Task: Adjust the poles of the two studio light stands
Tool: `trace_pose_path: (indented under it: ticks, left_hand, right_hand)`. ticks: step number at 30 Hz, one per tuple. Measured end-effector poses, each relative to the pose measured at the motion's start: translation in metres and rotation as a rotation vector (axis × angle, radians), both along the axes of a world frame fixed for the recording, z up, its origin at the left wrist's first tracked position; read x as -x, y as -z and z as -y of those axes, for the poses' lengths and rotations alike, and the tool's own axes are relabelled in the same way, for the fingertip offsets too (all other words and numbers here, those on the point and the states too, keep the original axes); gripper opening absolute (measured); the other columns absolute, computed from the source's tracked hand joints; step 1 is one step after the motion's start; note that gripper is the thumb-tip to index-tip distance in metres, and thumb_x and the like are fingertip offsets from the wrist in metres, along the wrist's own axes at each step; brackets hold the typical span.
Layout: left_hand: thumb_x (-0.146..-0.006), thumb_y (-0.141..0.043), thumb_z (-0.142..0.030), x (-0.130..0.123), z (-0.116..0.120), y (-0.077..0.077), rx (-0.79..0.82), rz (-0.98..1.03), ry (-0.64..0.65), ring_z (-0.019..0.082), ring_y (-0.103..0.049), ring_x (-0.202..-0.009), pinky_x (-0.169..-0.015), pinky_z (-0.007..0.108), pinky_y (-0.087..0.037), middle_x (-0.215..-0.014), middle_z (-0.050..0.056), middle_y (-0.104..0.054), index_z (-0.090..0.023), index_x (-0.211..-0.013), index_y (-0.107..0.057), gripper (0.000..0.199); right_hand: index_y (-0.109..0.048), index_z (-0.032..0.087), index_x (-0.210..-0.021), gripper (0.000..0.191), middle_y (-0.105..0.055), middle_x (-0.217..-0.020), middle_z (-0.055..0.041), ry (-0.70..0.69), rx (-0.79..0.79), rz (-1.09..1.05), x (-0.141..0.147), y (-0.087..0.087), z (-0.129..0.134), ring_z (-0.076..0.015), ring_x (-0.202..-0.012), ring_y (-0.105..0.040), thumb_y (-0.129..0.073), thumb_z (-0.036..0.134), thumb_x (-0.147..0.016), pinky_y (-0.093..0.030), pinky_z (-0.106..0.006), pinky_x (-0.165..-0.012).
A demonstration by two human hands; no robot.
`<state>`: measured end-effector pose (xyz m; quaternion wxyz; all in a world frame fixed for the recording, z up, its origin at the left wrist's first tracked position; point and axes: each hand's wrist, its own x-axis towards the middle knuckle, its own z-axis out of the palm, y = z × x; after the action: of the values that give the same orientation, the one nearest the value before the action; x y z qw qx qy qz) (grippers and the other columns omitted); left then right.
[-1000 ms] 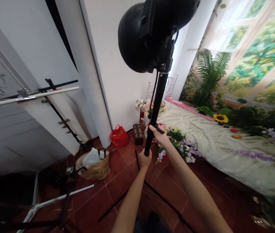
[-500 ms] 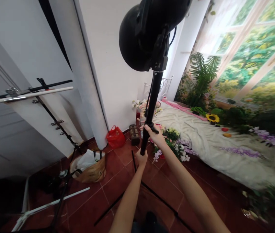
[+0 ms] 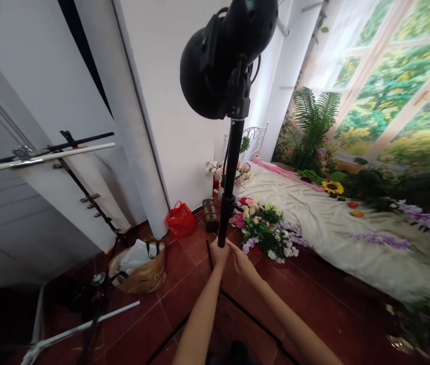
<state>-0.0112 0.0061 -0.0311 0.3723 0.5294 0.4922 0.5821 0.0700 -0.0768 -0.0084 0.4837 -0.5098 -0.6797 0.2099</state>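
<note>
A black studio light (image 3: 222,61) sits on top of an upright black stand pole (image 3: 230,162), its legs spread over the floor below. My left hand (image 3: 220,253) is wrapped round the lower part of the pole. Close beside it on the right, my right hand (image 3: 242,261) is at the pole, its fingertips near or against my left hand; what they hold, if anything, is hidden. A clamp collar (image 3: 228,204) with a small lever sits on the pole above both hands.
A bed with a cream blanket (image 3: 294,203) and artificial flowers (image 3: 264,228) lies to the right. On the red tiles stand a red bag (image 3: 181,220), a small chest (image 3: 210,215) and a woven bag (image 3: 142,276). A backdrop stand (image 3: 85,190) and white pipes (image 3: 89,317) are left.
My right hand has left the clamp collar and moved down beside my left hand. The light appears slightly lower and further left in view. My left hand still grips the pole.
</note>
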Motion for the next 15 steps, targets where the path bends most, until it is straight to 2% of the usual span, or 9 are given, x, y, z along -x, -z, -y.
trace_pose_path:
  ticks: [5, 9, 12, 15]
  left_hand:
    - [-0.071, -0.054, -0.035, -0.003, 0.001, -0.005, 0.021, -0.022, -0.026, 0.01, -0.046, -0.045, -0.045, 0.02, -0.034, -0.05, 0.001, -0.054, -0.015, -0.054, -0.055, 0.027]
    - [-0.07, -0.054, -0.037, -0.005, 0.001, -0.005, 0.042, -0.011, -0.039, 0.012, -0.05, -0.047, -0.048, 0.02, -0.037, -0.051, 0.002, -0.056, -0.016, -0.054, -0.056, 0.026]
    - [-0.069, -0.055, -0.037, -0.005, 0.001, -0.003, 0.048, -0.012, -0.04, 0.013, -0.052, -0.049, -0.048, 0.021, -0.038, -0.052, 0.002, -0.057, -0.016, -0.055, -0.056, 0.025]
    - [-0.069, -0.055, -0.035, -0.004, 0.001, -0.002, 0.024, -0.025, -0.039, 0.013, -0.052, -0.049, -0.049, 0.021, -0.038, -0.051, 0.002, -0.057, -0.016, -0.055, -0.056, 0.024]
  right_hand:
    - [-0.034, 0.018, -0.133, 0.043, -0.043, -0.136, -0.0119, 0.089, -0.03, -0.097, 0.005, 0.026, -0.015, -0.0192, -0.126, -0.042, -0.037, 0.025, -0.09, -0.035, -0.044, -0.105]
    - [-0.029, 0.017, -0.135, 0.049, -0.042, -0.137, -0.0123, 0.043, 0.005, -0.012, 0.003, 0.047, -0.025, -0.0188, -0.128, -0.039, -0.038, 0.023, -0.087, -0.032, -0.043, -0.107]
    - [-0.028, 0.018, -0.137, 0.052, -0.037, -0.141, -0.0111, 0.025, -0.001, 0.041, -0.002, 0.053, -0.03, -0.0192, -0.131, -0.033, -0.038, 0.022, -0.086, -0.026, -0.043, -0.11]
    - [-0.031, 0.017, -0.134, 0.048, -0.04, -0.139, -0.0117, 0.019, 0.023, 0.047, -0.008, 0.051, -0.036, -0.0193, -0.13, -0.035, -0.036, 0.023, -0.087, -0.027, -0.042, -0.109]
